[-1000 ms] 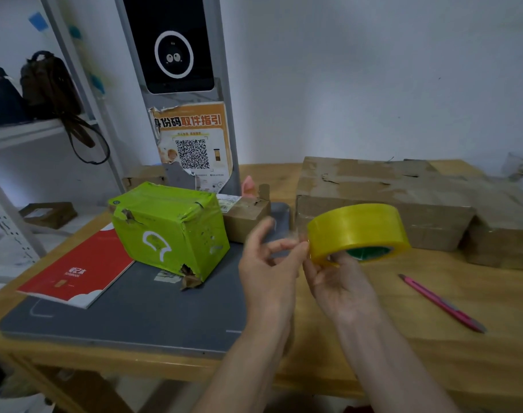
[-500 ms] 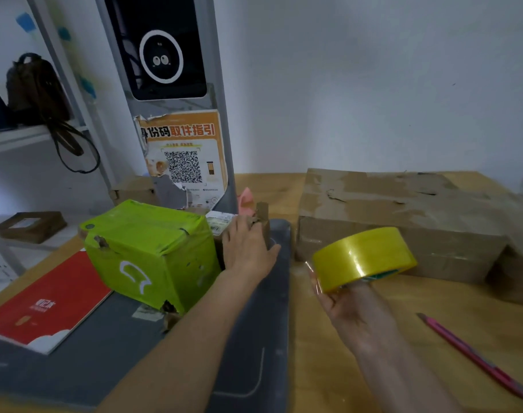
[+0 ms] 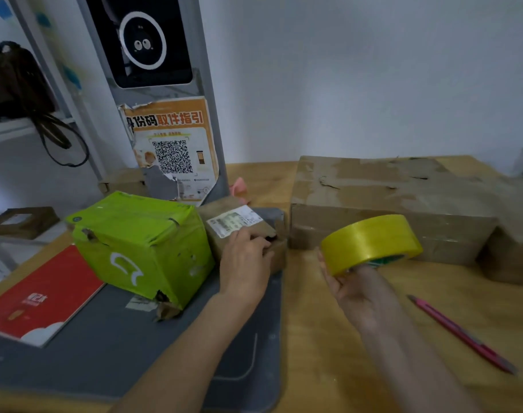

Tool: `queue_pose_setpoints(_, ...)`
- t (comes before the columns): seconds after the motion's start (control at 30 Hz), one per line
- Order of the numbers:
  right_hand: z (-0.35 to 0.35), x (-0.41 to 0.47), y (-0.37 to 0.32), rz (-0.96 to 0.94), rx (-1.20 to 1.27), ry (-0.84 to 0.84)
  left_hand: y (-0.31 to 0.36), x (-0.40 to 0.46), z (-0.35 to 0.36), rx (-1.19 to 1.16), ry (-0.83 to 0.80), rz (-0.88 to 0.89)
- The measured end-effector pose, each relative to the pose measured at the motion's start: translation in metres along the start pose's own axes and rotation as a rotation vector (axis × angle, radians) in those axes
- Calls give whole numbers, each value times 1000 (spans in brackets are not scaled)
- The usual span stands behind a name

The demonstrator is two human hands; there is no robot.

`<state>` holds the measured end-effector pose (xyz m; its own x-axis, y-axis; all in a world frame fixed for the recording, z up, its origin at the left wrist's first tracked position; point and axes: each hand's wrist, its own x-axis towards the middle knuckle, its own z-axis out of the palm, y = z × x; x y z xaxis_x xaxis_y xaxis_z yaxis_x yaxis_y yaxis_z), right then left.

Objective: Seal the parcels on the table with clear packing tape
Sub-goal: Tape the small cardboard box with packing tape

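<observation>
Left hand (image 3: 246,265) rests on the near edge of a small brown box (image 3: 239,226), fingers curled over its front flap, gripping it. A white label (image 3: 235,220) lies on the box top just beyond the fingers. Right hand (image 3: 355,289) is raised above the table, palm up, fingers clamped on a tape roll (image 3: 370,242), yellow-tinted, held tilted with its core facing down and toward the wrist. Left of the left hand, touching the small box, sits a green box (image 3: 141,248) with torn corners; further left lies a red booklet (image 3: 36,296). All three rest on a grey mat (image 3: 120,353) that runs under the left forearm. The mat lies on a wooden table (image 3: 358,368). Beyond the right hand, a large brown carton (image 3: 388,201) with scuffed, peeled surface stands on the wood; another brown parcel (image 3: 513,254) adjoins it on the far right. Right of the right forearm lies a pink pen (image 3: 463,335). Beyond the left hand rises a grey post (image 3: 162,93) carrying a dark screen and a torn orange QR poster (image 3: 173,150). Wall behind is plain white. Far left, a shelf (image 3: 21,126) holds a dark bag (image 3: 12,81).
</observation>
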<state>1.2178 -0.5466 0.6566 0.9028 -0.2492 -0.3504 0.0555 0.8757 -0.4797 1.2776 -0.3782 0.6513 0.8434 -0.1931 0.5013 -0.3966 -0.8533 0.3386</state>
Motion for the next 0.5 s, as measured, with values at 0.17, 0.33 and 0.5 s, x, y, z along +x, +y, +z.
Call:
queue_pose_setpoints(0.17,-5,-27,-18,-10,169,14,19,-49,-21,-193,-20,62)
queue_pose_setpoints(0.33,-9,-46,-24,-28,283,53,30,-84,-42,-301,-90,151)
queue_pose_setpoints(0.5,-22,-70,-28,-3,299,64,52,-110,-53,-404,-158,15)
